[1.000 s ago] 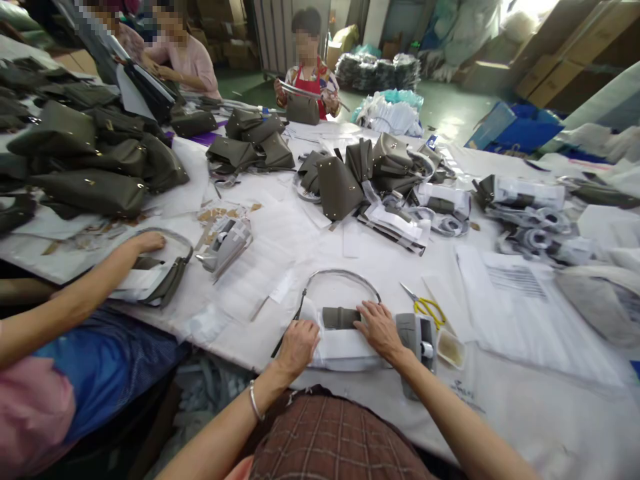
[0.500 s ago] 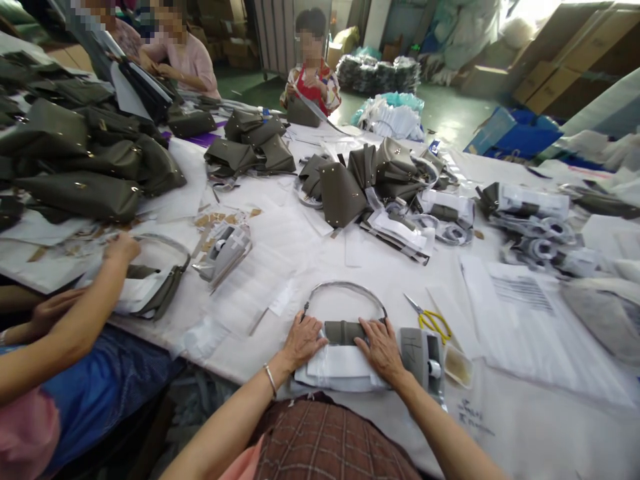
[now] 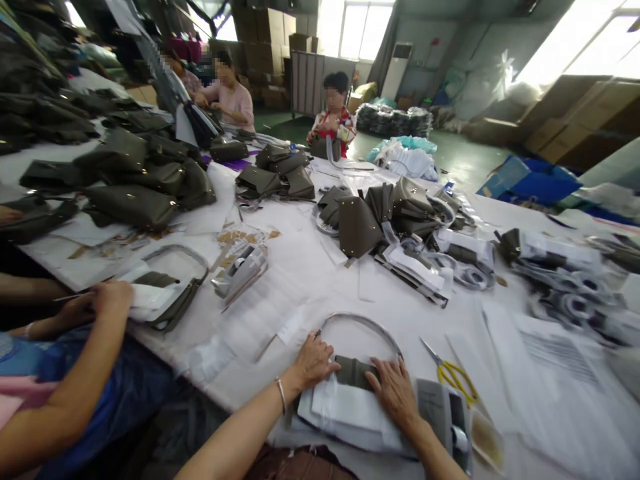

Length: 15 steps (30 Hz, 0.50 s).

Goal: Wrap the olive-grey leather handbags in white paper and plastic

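Note:
An olive-grey handbag [image 3: 356, 372] lies flat in front of me, partly covered by white wrapping sheets [image 3: 350, 408]. Its wrapped handle [image 3: 361, 319] arches away from me across the table. My left hand [image 3: 313, 363] rests on the bag's upper left corner near the handle's end, thumb apart from the fingers. On the upper right part, my right hand [image 3: 396, 390] lies with spread fingers. Both palms face down, and their undersides are hidden. Just right of the bag is a grey tape dispenser [image 3: 440, 407], with yellow-handled scissors [image 3: 453, 377] beyond it.
A small clear tray [image 3: 486, 440] and white sheets [image 3: 560, 373] lie to the right. Piles of handbags [image 3: 357, 227] cover the table's far part. At left, a co-worker's hands [image 3: 113, 300] work at another bag; a second tape dispenser [image 3: 240, 275] stands between us.
The camera view has tilted up, so the table and bag appear lower. My hands stay on the bag. The left co-worker's raised hand has come down toward their bag.

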{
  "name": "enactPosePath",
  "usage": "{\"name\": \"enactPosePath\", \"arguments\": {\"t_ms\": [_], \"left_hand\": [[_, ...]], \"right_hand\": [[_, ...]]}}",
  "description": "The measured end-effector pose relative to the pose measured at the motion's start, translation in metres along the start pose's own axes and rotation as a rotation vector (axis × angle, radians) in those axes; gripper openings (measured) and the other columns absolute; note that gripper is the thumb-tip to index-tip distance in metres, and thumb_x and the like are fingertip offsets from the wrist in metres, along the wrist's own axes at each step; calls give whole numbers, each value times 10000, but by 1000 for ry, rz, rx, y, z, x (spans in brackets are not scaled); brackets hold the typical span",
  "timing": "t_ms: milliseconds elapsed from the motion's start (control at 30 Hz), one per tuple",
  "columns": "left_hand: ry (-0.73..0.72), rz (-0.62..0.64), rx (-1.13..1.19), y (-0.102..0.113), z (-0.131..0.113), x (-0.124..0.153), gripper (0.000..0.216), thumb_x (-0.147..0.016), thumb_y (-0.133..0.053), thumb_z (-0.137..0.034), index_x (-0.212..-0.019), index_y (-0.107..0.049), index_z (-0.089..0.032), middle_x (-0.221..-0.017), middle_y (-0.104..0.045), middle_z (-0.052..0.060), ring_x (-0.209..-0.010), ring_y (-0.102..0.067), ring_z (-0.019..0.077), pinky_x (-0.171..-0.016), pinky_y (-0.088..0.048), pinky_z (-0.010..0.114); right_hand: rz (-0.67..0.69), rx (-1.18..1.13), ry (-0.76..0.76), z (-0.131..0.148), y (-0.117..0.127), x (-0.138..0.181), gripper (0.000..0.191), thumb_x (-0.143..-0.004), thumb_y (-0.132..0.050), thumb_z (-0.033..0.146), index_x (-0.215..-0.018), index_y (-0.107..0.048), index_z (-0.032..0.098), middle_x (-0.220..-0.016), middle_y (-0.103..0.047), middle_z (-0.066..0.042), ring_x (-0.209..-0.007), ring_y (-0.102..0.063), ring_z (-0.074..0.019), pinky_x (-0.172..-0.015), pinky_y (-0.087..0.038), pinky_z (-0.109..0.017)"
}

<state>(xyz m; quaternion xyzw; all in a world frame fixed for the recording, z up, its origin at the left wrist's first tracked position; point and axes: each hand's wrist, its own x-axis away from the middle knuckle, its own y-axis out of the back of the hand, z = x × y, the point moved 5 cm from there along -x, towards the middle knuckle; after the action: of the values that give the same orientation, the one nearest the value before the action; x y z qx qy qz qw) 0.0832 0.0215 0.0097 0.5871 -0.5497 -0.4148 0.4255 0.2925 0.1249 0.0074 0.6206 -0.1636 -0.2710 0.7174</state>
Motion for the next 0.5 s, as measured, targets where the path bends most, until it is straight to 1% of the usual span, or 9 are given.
{"name": "enactPosePath", "arguments": {"t_ms": [100, 167, 300, 400, 467, 500], "left_hand": [[7, -7, -11, -7, 2, -2, 394, -881, -606, -564, -936, -659, -178, -881, -697, 58, -1020, -611, 245, -1059, -326, 469], [18, -13, -6, -11, 3, -2, 412, -881, -596, -579, -941, -666, -178, -878, -703, 59, -1024, -612, 246, -1059, -332, 469], [-9, 4, 23, -10, 6, 1, 453, -887, -558, -614, -947, -666, -178, -942, -701, 80, -1015, -618, 247, -1043, -371, 477], [-70, -23, 92, 5, 16, 6, 393, -890, -596, -556, -1065, -631, -205, -1112, -675, 79, -1088, -608, 232, -1075, -366, 477], [-67, -80, 144, 23, 32, 4, 341, -892, -640, -451, -1144, -593, -227, -1222, -639, 71, -1166, -580, 221, -1102, -356, 464], [-28, -122, 175, 35, 45, 0, 325, -892, -648, -391, -1166, -579, -230, -1256, -623, 69, -1198, -565, 217, -1102, -366, 449]], "right_hand": [[-33, -19, 6, -4, -8, -2, 380, -975, -434, 521, -1131, -644, 244, -970, -716, -32, -950, -638, -248, -1101, -304, -517], [-33, -28, 16, -7, -14, -2, 374, -969, -439, 531, -1089, -662, 255, -960, -722, -26, -936, -645, -250, -1091, -319, -512], [-50, -32, 31, -17, -24, 3, 428, -956, -416, 587, -1143, -660, 289, -993, -736, -26, -959, -661, -264, -1092, -316, -534], [-131, 18, -5, -20, -22, 4, 537, -932, -379, 659, -1200, -652, 282, -1073, -733, -60, -1045, -653, -309, -1085, -313, -577], [-178, 53, -22, -12, -19, 2, 568, -922, -371, 673, -1233, -642, 282, -1154, -712, -78, -1130, -621, -337, -1090, -308, -595], [-191, 62, -21, -4, -19, 0, 561, -925, -371, 663, -1252, -632, 289, -1189, -700, -79, -1163, -605, -342, -1092, -309, -600]]}}
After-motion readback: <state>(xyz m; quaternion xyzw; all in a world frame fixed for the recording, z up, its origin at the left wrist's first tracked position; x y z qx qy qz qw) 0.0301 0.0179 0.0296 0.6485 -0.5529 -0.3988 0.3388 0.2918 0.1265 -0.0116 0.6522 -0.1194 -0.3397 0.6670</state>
